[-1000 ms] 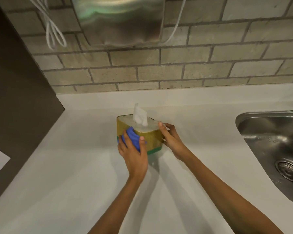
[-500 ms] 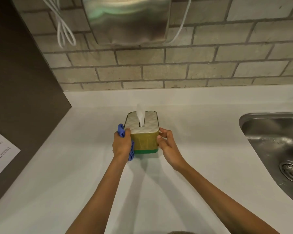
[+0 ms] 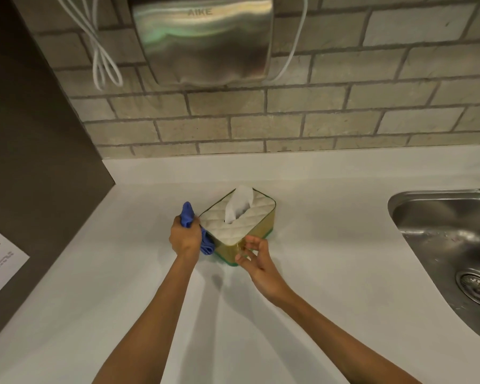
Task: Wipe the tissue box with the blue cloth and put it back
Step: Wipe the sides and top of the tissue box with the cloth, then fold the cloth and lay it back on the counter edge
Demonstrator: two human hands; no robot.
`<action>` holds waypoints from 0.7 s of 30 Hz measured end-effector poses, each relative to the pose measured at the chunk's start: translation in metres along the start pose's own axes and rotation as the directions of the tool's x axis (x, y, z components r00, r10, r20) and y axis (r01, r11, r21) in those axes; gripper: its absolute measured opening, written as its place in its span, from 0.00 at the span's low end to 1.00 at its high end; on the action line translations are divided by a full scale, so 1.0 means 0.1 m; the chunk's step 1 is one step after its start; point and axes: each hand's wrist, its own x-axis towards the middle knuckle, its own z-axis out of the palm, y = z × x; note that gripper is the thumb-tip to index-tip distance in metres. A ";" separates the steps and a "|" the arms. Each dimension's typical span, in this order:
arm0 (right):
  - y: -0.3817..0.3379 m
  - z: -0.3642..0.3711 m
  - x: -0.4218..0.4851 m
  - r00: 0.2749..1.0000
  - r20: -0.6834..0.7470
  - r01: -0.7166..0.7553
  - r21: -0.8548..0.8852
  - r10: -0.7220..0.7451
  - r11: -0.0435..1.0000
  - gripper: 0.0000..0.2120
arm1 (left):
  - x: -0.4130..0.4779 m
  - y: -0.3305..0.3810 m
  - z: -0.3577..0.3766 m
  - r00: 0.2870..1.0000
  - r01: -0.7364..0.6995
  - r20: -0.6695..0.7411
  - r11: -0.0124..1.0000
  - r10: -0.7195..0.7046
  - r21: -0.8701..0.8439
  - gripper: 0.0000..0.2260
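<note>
The tissue box point(image 3: 243, 224) has gold sides, a green base and a white quilted top with a tissue sticking up. It rests on the white counter point(image 3: 330, 273), turned at an angle. My left hand point(image 3: 185, 238) is closed around the bunched blue cloth point(image 3: 188, 214), which presses against the box's left side. My right hand point(image 3: 257, 259) is at the near right corner of the box, fingers spread, fingertips touching or just off the gold side.
A steel sink point(image 3: 452, 245) is set into the counter at the right. A steel hand dryer point(image 3: 205, 40) with white cables hangs on the brick wall above. A dark panel with a paper notice point(image 3: 0, 264) borders the left.
The box has turned so its long side runs diagonally. My left hand moved the cloth along the left side. My right hand loosened and its fingers spread.
</note>
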 end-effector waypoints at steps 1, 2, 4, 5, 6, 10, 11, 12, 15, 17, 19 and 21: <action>0.00 -0.01 0.00 1.000 -0.004 0.002 -0.016 -0.002 1.000 0.19 | 0.00 -0.02 -0.04 1.000 0.015 0.002 0.999 -0.015 -0.033 0.07; 0.00 -0.01 0.00 1.000 -0.023 0.004 -0.046 -0.006 0.999 0.18 | 0.01 -0.05 -0.10 0.999 0.038 0.003 0.996 -0.038 -0.075 0.07; 0.00 -0.02 -0.04 0.996 -0.086 -0.001 -0.143 -0.012 0.990 0.16 | 0.00 -0.10 -0.23 0.991 0.130 0.025 0.971 -0.128 -0.202 0.12; -0.01 -0.01 -0.08 0.994 -0.104 -0.001 -0.196 -0.020 0.981 0.15 | -0.03 -0.12 -0.31 0.980 0.199 0.044 0.942 -0.194 -0.270 0.15; -0.04 0.01 -0.12 0.994 -0.099 0.019 -0.256 -0.046 0.967 0.16 | -0.08 -0.14 -0.38 0.964 0.264 0.080 0.908 -0.252 -0.325 0.17; -0.24 0.15 -0.24 0.965 0.143 0.263 -0.549 -0.221 0.793 0.32 | -0.40 -0.24 -0.64 0.847 0.487 0.447 0.759 -0.289 -0.431 0.18; -0.30 0.19 -0.26 0.947 0.213 0.321 -0.611 -0.240 0.723 0.35 | -0.48 -0.26 -0.69 0.789 0.551 0.548 0.715 -0.279 -0.429 0.22; -0.34 0.21 -0.28 0.932 0.262 0.361 -0.653 -0.249 0.665 0.35 | -0.54 -0.28 -0.73 0.729 0.611 0.628 0.672 -0.272 -0.418 0.25; -0.44 0.24 -0.34 0.916 0.328 0.399 -0.682 -0.230 0.613 0.30 | -0.68 -0.32 -0.80 0.598 0.728 0.765 0.563 -0.242 -0.391 0.29; -0.47 0.22 -0.37 0.916 0.367 0.388 -0.705 -0.163 0.594 0.27 | -0.73 -0.38 -0.81 0.554 0.756 0.801 0.540 -0.225 -0.370 0.32; -0.48 0.18 -0.38 0.913 0.399 0.367 -0.724 -0.079 0.584 0.26 | -0.77 -0.44 -0.82 0.511 0.776 0.828 0.538 -0.232 -0.328 0.32; -0.47 0.13 -0.40 0.916 0.400 0.332 -0.708 -0.034 0.623 0.22 | -0.81 -0.47 -0.80 0.472 0.781 0.843 0.565 -0.258 -0.265 0.29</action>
